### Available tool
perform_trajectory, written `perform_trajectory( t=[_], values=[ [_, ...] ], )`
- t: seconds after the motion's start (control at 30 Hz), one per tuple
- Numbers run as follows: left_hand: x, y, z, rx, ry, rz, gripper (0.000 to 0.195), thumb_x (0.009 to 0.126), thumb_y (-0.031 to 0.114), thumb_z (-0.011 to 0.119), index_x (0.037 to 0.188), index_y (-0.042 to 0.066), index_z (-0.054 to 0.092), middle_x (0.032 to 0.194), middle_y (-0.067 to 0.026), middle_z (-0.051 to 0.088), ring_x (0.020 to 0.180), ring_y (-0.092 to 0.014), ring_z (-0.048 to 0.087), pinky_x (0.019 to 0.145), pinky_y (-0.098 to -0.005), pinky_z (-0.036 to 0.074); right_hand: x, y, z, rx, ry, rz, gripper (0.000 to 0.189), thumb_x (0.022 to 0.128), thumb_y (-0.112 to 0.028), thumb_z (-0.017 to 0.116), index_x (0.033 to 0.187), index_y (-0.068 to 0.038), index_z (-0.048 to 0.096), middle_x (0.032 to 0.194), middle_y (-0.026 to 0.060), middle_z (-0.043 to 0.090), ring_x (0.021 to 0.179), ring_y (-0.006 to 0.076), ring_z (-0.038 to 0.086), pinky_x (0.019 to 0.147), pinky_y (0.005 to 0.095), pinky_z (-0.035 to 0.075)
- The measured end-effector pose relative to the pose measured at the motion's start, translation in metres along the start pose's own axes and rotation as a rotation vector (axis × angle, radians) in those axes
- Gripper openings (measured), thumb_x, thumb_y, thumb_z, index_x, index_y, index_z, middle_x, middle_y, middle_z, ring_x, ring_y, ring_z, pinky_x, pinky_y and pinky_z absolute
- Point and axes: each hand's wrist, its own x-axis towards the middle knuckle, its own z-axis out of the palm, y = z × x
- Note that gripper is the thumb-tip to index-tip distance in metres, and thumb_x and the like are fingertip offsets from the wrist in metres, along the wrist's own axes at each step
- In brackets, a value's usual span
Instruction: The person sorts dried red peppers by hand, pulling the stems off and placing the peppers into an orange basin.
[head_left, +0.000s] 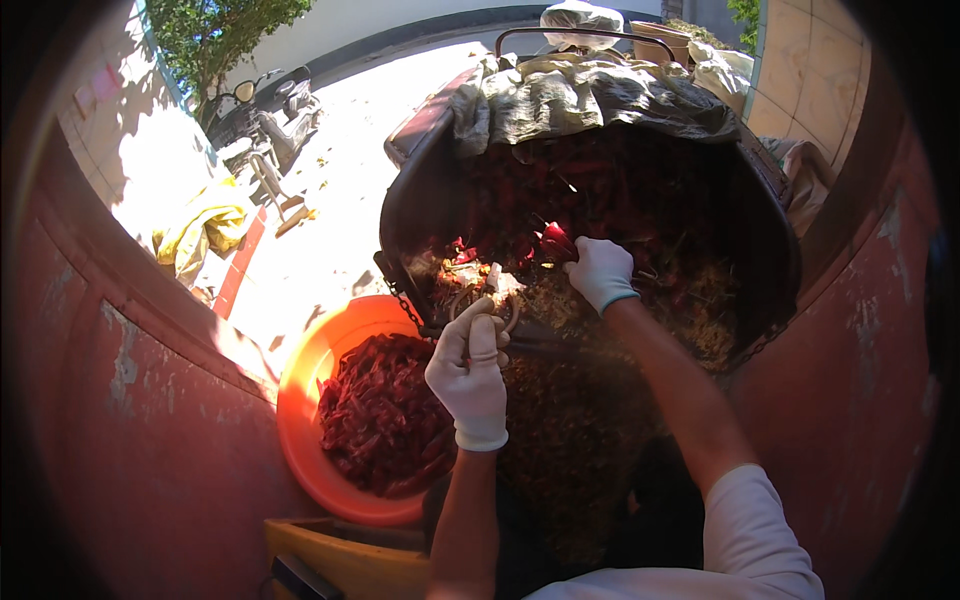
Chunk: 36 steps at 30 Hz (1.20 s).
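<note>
My left hand (471, 367), in a white glove, is raised over the near edge of a dark cart bed (776, 247); thumb and fingertips are pinched together, and whether something small is between them cannot be told. My right hand (601, 271), gloved too, grips red chili peppers (555, 238) above the cart bed. Dark red peppers (585, 176) fill the shaded back of the bed, with pale stems and plant scraps (562, 304) nearer me. Below and left of my left hand, an orange plastic tub (300, 420) holds many red peppers (382, 420).
Red, peeling metal door panels (135, 405) stand on both sides. A chain (405, 304) hangs at the cart's left corner. A woven plastic sheet (555, 97) drapes over its far edge. A wooden box or drawer (360, 559) sits below the tub. A parked two-wheeler (270, 120) stands behind left.
</note>
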Motion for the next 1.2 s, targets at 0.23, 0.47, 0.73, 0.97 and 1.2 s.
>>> perform_trajectory(
  t=[0.23, 0.47, 0.73, 0.97, 1.2],
  values=[
    [-0.001, -0.009, 0.014, 0.020, -0.154, -0.087, 0.024, 0.098, 0.012, 0.062, 0.116, -0.002, 0.068, 0.091, -0.0031, 0.070, 0.076, -0.005, 0.062, 0.060, -0.0181, 0.048, -0.044, 0.032, -0.029, 0.621, 0.181, -0.013, 0.042, 0.086, -0.035, 0.073, 0.111, -0.002, 0.069, 0.089, 0.0123, 0.071, 0.075, 0.0256, 0.068, 0.068, 0.0402, 0.052],
    [-0.007, -0.030, 0.034, 0.121, -0.351, -0.203, 0.034, 0.095, 0.014, 0.067, 0.123, -0.003, 0.065, 0.104, -0.0067, 0.070, 0.084, -0.007, 0.062, 0.071, -0.0227, 0.053, -0.101, 0.026, -0.061, 1.323, -0.196, 0.206, 0.028, 0.096, -0.021, 0.065, 0.114, 0.000, 0.064, 0.075, -0.0013, 0.057, 0.048, 0.0043, 0.040, 0.044, 0.0248, 0.032],
    [-0.003, -0.033, 0.055, 0.172, -0.420, -0.428, 0.027, 0.093, 0.023, 0.070, 0.104, -0.001, 0.064, 0.081, -0.0035, 0.066, 0.062, -0.007, 0.057, 0.049, -0.0220, 0.044, -0.118, 0.032, -0.053, 0.908, 0.017, -0.217, 0.039, 0.087, -0.020, 0.072, 0.120, -0.001, 0.065, 0.092, 0.0096, 0.072, 0.073, 0.0172, 0.068, 0.065, 0.0288, 0.053],
    [-0.014, -0.042, 0.066, 0.083, -0.445, -0.412, 0.020, 0.094, 0.021, 0.069, 0.095, 0.002, 0.063, 0.076, -0.0003, 0.061, 0.062, -0.007, 0.057, 0.050, -0.0214, 0.045, -0.113, 0.045, -0.073, 1.273, -0.340, 0.125, 0.029, 0.097, -0.023, 0.064, 0.117, -0.002, 0.065, 0.075, 0.0016, 0.062, 0.050, 0.0063, 0.052, 0.047, 0.0242, 0.041],
    [0.001, -0.051, 0.059, -0.057, -0.240, -0.400, 0.016, 0.098, 0.017, 0.065, 0.103, 0.002, 0.062, 0.081, -0.0039, 0.066, 0.066, -0.010, 0.062, 0.059, -0.0242, 0.054, -0.103, 0.063, -0.065, 1.238, -0.061, 0.234, 0.028, 0.102, -0.026, 0.055, 0.106, -0.002, 0.068, 0.092, 0.0080, 0.071, 0.057, 0.0085, 0.058, 0.052, 0.0260, 0.050]
  ],
)
